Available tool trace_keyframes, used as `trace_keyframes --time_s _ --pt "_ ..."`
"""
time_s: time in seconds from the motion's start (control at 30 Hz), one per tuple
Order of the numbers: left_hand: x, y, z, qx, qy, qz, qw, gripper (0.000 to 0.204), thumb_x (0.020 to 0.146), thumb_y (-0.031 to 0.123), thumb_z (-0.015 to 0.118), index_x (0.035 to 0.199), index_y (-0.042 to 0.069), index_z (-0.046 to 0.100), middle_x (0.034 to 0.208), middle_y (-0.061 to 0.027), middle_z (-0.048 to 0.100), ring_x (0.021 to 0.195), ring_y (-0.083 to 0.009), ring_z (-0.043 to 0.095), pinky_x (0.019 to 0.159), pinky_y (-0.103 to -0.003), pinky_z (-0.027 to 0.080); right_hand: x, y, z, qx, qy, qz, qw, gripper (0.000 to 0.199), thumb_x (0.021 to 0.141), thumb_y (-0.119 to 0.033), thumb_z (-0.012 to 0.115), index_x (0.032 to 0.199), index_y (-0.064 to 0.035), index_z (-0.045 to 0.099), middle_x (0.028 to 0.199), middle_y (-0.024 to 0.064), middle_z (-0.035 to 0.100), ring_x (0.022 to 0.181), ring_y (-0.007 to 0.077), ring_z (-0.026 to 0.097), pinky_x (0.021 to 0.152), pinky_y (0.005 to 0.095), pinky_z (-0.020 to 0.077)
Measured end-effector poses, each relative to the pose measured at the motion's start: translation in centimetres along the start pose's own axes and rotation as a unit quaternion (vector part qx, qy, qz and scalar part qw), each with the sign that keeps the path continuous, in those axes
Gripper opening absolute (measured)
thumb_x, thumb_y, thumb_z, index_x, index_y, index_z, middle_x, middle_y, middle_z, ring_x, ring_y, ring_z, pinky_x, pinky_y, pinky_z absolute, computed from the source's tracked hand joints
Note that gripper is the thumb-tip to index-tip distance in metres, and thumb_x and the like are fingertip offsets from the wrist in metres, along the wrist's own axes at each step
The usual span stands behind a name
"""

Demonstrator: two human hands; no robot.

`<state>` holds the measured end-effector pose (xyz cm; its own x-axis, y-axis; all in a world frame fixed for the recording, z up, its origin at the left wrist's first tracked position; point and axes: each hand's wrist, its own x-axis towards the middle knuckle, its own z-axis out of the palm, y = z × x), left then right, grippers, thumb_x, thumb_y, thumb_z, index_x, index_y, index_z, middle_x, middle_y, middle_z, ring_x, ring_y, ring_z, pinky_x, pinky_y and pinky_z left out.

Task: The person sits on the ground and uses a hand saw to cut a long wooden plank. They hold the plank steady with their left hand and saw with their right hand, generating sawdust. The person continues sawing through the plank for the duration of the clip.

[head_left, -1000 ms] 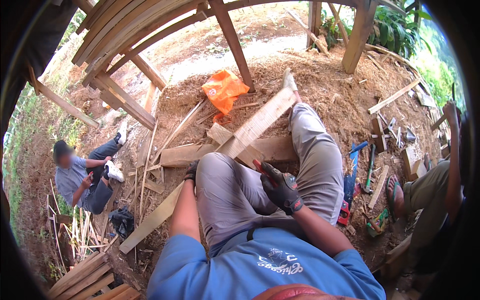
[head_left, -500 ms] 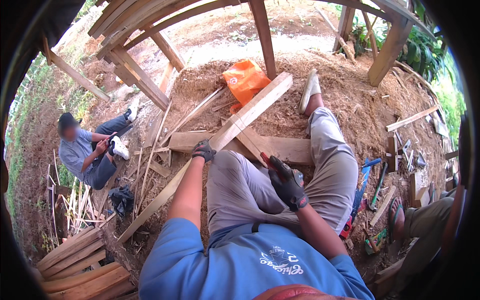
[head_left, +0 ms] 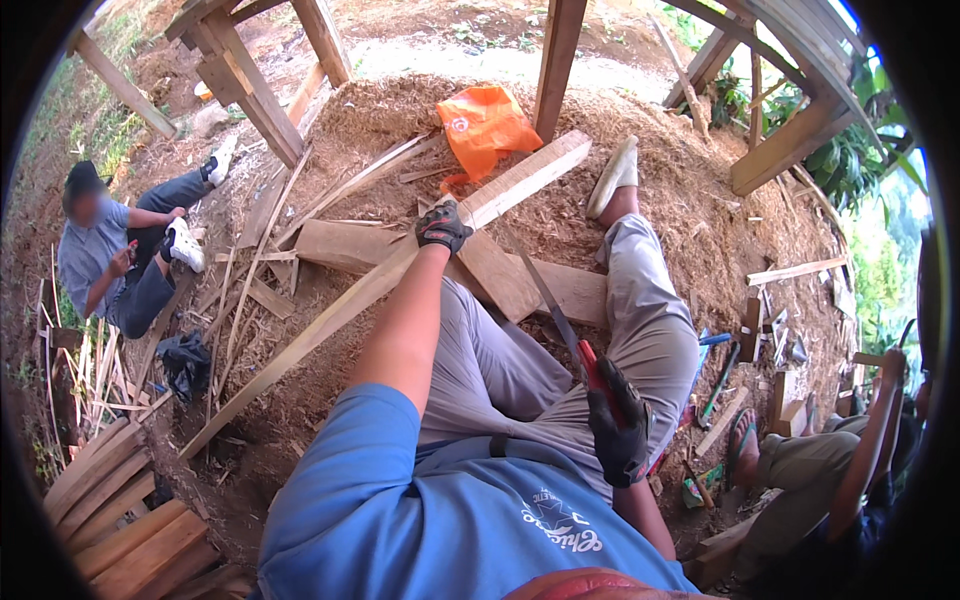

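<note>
I sit on the ground with my legs stretched out over sawdust. My left hand (head_left: 442,226), in a black glove, rests on a long pale wooden plank (head_left: 330,320) that runs diagonally under my left knee. My right hand (head_left: 620,420), also gloved, grips the red handle of a long-bladed knife (head_left: 548,300), whose dark blade points up toward the plank and the flat boards (head_left: 510,275) lying under my legs.
An orange plastic bag (head_left: 485,122) lies on the sawdust mound ahead. A person (head_left: 120,255) sits at the left, another person (head_left: 820,470) at the right near tools (head_left: 725,375). Wooden posts (head_left: 556,60) stand around; stacked boards (head_left: 120,520) lie lower left.
My view has swung left and down. My left hand has reached farther forward along the plank, and the knife blade in my right hand now points toward the plank.
</note>
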<state>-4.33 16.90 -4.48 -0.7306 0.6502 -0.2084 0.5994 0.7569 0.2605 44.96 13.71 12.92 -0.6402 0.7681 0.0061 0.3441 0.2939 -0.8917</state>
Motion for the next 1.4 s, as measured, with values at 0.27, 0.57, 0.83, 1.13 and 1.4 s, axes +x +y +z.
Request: trace_keyframes --time_s 0.27,0.57,0.83,1.13,1.4 --pt "-5.0 -1.8 -0.4 -0.024 -0.006 0.043 0.999 0.073 0.087 0.053 0.083 0.143 0.009 0.066 0.136 -0.0222 0.075 0.127 -0.0400 0.071 0.108 -0.051 0.056 -0.5 -0.6 2.0 -0.010 -0.005 -0.013 1.000 0.049 0.101 -0.009 0.072 0.149 -0.0010 0.066 0.139 0.0243 0.074 0.128 0.0386 0.074 0.106 0.0445 0.0570" --pt "-5.9 -2.2 -1.1 0.003 -0.016 0.014 1.000 0.073 0.087 0.058 0.081 0.138 0.007 0.068 0.136 -0.0211 0.075 0.127 -0.0387 0.072 0.108 -0.051 0.057 6.2 -2.2 4.8 -0.041 -0.043 -0.087 0.994 0.047 0.100 -0.013 0.074 0.146 -0.0050 0.069 0.130 0.0239 0.077 0.115 0.0349 0.078 0.097 0.0437 0.0594" --pt "-5.8 -1.7 -0.7 -0.015 0.003 0.010 1.000 0.068 0.083 0.055 0.083 0.130 0.007 0.073 0.124 -0.0216 0.079 0.116 -0.0381 0.077 0.102 -0.051 0.060 14.8 -1.3 10.2 0.002 -0.055 -0.077 0.996 0.044 0.102 -0.018 0.073 0.143 -0.0039 0.071 0.131 0.0237 0.077 0.122 0.0333 0.076 0.101 0.0423 0.0587" --pt "-5.3 -2.4 -1.4 0.008 -0.021 0.057 0.998 0.066 0.084 0.057 0.082 0.131 0.011 0.074 0.130 -0.0180 0.078 0.123 -0.0352 0.074 0.106 -0.049 0.058 25.7 2.9 20.7 0.077 -0.077 -0.044 0.993 0.048 0.102 -0.020 0.072 0.147 -0.0042 0.069 0.136 0.0226 0.076 0.125 0.0310 0.075 0.104 0.0400 0.0568" --pt "-5.9 -2.5 -0.8 -0.014 0.007 0.022 1.000 0.060 0.085 0.058 0.082 0.127 0.016 0.077 0.128 -0.0143 0.079 0.123 -0.0324 0.074 0.107 -0.047 0.056 26.0 1.9 22.2 0.127 -0.109 0.026 0.986 0.050 0.104 -0.019 0.071 0.150 -0.0025 0.066 0.135 0.0192 0.078 0.123 0.0254 0.074 0.105 0.0385 0.0555"
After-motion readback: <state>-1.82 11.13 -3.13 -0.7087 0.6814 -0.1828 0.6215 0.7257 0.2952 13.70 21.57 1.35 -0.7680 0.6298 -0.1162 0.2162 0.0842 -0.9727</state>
